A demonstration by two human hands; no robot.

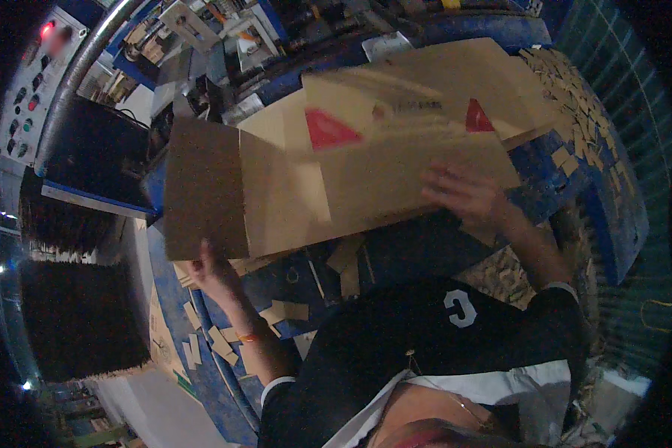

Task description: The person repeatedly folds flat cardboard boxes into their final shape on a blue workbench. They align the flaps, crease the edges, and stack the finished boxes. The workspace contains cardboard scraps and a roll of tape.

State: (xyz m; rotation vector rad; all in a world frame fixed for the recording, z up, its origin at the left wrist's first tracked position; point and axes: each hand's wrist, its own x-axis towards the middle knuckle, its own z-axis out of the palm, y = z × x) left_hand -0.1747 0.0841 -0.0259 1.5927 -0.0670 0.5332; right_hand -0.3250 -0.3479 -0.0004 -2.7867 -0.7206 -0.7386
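Note:
A flat cardboard box blank (pixel 284 187) lies across the machine in front of me, brown with red printed triangles. Its left flap (pixel 205 190) looks darker than the rest. My left hand (pixel 215 278) pinches the near edge of that flap, thumb on top and the other fingers mostly hidden beneath. Over the right part of the blank is my right hand (pixel 467 196), its fingers stretched out and slightly blurred. Whether it presses on the cardboard or hovers just above, I cannot tell.
Small cardboard offcuts (pixel 575 104) cover the blue surface at the far right. More scraps (pixel 220 343) lie by my left forearm. A grey control panel (pixel 33 97) with knobs and a lit red lamp stands at the left, beside a metal pipe (pixel 82 75). Dark brushes (pixel 78 321) sit below it.

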